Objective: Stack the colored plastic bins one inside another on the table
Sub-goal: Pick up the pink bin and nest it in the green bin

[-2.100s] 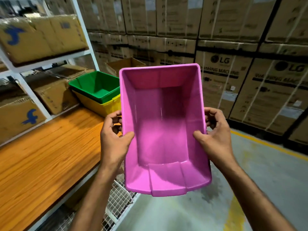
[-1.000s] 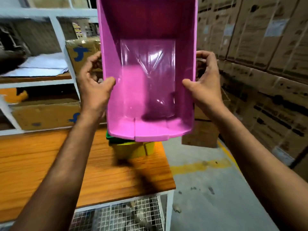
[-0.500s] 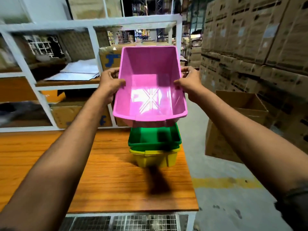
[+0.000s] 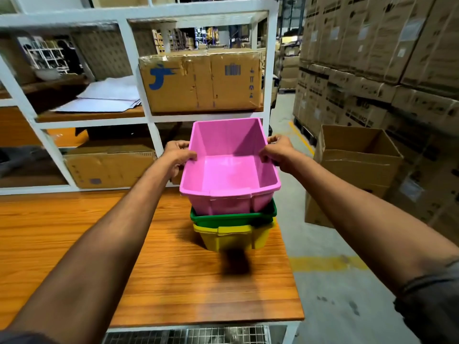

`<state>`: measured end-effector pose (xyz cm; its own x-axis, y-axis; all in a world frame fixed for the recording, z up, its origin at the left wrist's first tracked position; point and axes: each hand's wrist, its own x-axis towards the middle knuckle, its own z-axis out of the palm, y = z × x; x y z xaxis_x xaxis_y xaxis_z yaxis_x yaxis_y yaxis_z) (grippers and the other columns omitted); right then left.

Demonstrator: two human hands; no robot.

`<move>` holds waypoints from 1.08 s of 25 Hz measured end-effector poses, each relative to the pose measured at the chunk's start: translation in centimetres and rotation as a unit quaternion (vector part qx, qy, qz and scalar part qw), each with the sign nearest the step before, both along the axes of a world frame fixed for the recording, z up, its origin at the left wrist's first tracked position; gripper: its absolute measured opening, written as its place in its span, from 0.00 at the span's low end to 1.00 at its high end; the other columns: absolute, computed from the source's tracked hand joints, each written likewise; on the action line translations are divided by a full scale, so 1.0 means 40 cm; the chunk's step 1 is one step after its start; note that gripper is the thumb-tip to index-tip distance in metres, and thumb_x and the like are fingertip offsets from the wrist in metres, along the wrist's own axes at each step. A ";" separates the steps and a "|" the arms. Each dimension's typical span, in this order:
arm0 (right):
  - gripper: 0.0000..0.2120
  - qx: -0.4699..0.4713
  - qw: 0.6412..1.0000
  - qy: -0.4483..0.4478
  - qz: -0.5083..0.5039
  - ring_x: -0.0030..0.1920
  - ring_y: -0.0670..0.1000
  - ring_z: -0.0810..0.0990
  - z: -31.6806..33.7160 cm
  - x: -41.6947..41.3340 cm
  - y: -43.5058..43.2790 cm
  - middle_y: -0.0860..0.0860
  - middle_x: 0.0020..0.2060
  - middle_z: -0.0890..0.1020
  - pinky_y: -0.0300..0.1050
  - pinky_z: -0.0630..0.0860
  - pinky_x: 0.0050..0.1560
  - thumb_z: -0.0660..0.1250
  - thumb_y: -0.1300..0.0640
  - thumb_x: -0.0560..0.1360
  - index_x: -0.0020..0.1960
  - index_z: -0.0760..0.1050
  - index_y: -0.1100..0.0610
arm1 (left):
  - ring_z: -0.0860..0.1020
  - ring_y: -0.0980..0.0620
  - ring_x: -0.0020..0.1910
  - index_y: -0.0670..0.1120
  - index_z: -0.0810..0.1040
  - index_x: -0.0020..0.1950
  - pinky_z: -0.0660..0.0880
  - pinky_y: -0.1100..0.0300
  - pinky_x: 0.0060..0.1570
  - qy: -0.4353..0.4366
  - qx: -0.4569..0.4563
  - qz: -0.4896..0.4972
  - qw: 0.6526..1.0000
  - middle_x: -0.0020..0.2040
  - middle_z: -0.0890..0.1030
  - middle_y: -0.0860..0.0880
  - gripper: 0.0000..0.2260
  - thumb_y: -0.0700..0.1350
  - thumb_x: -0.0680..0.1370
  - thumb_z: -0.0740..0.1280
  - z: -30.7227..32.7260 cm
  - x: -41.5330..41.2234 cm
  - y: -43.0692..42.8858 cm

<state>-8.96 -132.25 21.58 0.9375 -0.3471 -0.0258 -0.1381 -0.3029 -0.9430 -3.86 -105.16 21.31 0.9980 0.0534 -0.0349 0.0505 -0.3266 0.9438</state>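
I hold the pink bin [image 4: 229,170] by its two long sides, my left hand [image 4: 177,155] clamped on the left rim with the thumb hooked over the edge into the bin, my right hand [image 4: 275,151] clamped the same way on the right rim. Both arms are stretched out well in front of me. The pink bin sits open side up, its lower part down inside the green bin [image 4: 233,216], with its rim and much of its walls standing above the green rim; I cannot tell whether it is seated fully. The green bin is nested in the yellow bin [image 4: 233,238], so that only its rim band shows above the yellow one. The yellow bin stands on the wooden bench [image 4: 99,232], near the far right corner, and casts a dark shadow toward me on the wood. Behind the stack rises a white shelf frame [image 4: 139,120] with a taped cardboard box [image 4: 201,80] on its upper board and loose sheets of paper [image 4: 104,100] beside it. An open cardboard carton [image 4: 355,157] stands on the floor to the right of the bench.
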 end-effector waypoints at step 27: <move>0.32 -0.101 0.992 -0.078 -0.013 0.56 0.51 0.79 -0.080 -0.054 -0.012 0.53 0.61 0.77 0.45 0.80 0.51 0.79 0.60 0.67 0.68 0.73 0.53 | 0.78 0.51 0.57 0.46 0.78 0.67 0.77 0.62 0.43 -0.119 -0.044 0.075 0.989 0.58 0.79 0.48 0.21 0.39 0.75 0.75 -0.068 -0.105 -0.008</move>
<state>-11.11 -132.71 18.37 0.9154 -0.3542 0.1911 -0.0056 -0.4860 -0.8739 -8.06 -105.46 18.61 0.9597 0.2085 0.1882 -0.1341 -0.2487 0.9593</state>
